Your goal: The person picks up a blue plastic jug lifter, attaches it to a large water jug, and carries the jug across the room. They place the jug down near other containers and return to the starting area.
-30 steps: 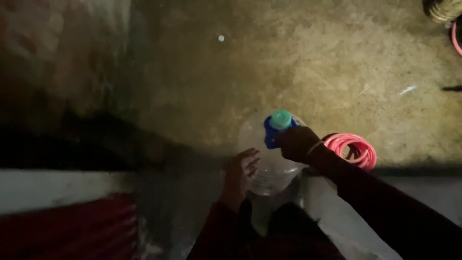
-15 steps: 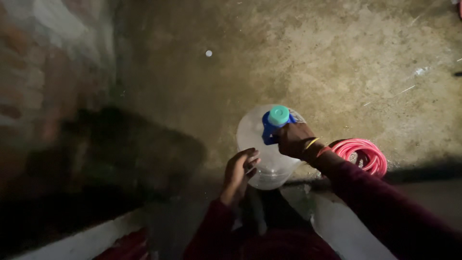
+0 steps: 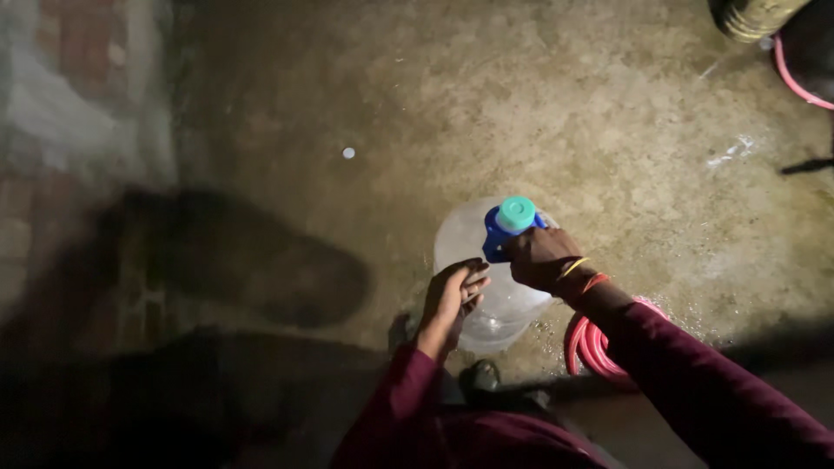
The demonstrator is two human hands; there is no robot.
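A large clear plastic water jar (image 3: 473,252) stands on the wet concrete floor, seen from above. It has a green cap (image 3: 517,212) and a blue handle (image 3: 497,241) at its neck. My right hand (image 3: 543,259) is closed around the blue handle beside the cap. My left hand (image 3: 453,295) rests flat against the jar's near shoulder, fingers loosely together. Both arms wear dark red sleeves, and bangles show on the right wrist.
A coiled pink hose (image 3: 595,343) lies on the floor just right of the jar. Another pink hose (image 3: 795,78) and a dull round object (image 3: 751,16) sit at the top right. A brick wall (image 3: 61,130) stands at left. A small white disc (image 3: 348,153) lies on the floor.
The view has shifted, so the jar sits lower and further right in it. My hands have kept their hold on the handle and the jar's side.
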